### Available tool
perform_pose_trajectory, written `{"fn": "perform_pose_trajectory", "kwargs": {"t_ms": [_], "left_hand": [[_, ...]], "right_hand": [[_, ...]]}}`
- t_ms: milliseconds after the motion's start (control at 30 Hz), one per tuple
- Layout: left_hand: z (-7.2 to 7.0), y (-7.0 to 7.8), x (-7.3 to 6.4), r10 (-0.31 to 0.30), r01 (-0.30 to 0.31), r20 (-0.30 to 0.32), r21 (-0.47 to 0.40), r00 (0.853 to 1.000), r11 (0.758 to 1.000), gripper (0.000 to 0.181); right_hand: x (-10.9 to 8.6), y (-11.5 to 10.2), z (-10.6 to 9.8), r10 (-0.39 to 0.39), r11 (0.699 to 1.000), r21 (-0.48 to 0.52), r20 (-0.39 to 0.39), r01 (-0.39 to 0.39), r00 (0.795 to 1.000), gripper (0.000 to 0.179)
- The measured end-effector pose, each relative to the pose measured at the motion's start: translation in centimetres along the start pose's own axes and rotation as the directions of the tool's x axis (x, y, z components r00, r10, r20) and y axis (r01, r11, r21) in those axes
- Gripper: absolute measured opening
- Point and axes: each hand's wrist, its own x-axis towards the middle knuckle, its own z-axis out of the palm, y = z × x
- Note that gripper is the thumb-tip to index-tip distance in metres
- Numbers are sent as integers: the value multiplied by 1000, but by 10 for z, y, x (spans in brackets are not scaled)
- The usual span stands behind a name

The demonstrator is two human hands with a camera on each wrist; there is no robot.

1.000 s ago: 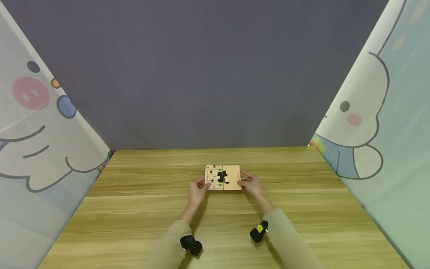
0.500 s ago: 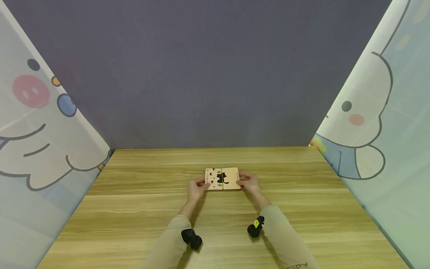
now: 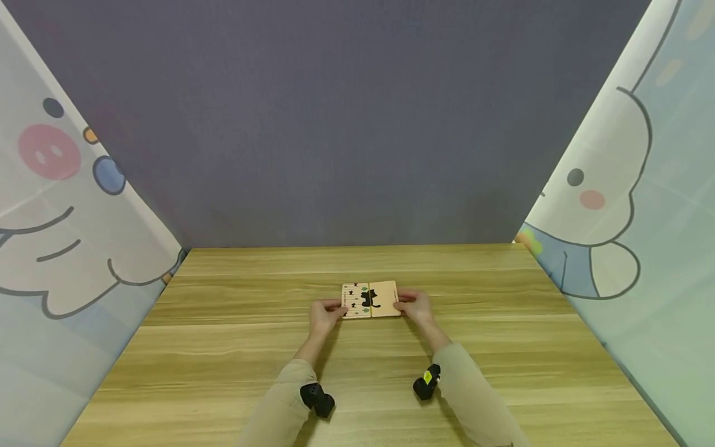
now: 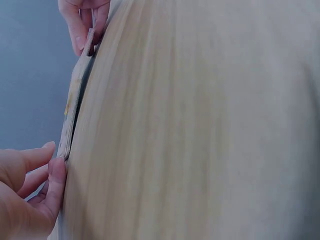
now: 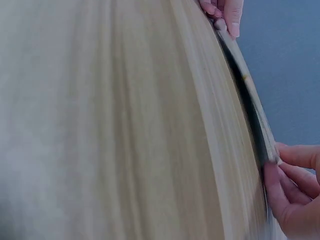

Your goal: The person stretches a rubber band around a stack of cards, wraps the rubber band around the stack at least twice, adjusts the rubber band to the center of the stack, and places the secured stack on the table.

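Observation:
A small notebook [image 3: 384,299] lies spread open, low over the wooden table, in the middle of the head view. A black cat is drawn across its fold, where a thin yellow line runs; its left page has stripes and tiny cats. My left hand [image 3: 324,318] pinches the left edge, thumb on the page. On the opposite edge my right hand [image 3: 418,308] does the same. Seen edge-on in the left wrist view, the notebook [image 4: 75,95] stretches between both hands, with a dark gap beneath it. The right wrist view also shows that dark gap under the notebook [image 5: 250,85].
The wood-grain table [image 3: 223,347] extends around both arms. A dark grey panel [image 3: 357,124] stands behind it, and cartoon-printed sheets [image 3: 33,347] flank both sides. Black wrist cameras [image 3: 317,399] hang at the beige sleeves.
The notebook and both hands have come down slightly toward the table and the person. Its left half now sits a little lower than its right. Both hands keep their pinch.

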Motion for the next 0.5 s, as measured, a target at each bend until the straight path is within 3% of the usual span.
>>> {"fn": "perform_pose_trajectory", "kwargs": {"t_ms": [133, 267, 367, 500], "left_hand": [[-3, 1, -2, 5, -5, 14, -18, 1000, 1000, 17], [-10, 2, -4, 23, -24, 25, 48, 999, 999, 17], [-17, 3, -5, 86, -90, 33, 145, 996, 985, 21], [-25, 3, -8, 215, -229, 81, 258, 973, 939, 28]], "right_hand": [[-2, 0, -3, -12, 1000, -12, -14, 12, 1000, 29], [-5, 1, -11, -74, 994, -84, -16, 72, 997, 26], [-8, 2, -22, -151, 971, -187, 13, 151, 988, 28], [-10, 5, -37, -286, 902, -314, 81, 297, 955, 34]]}}
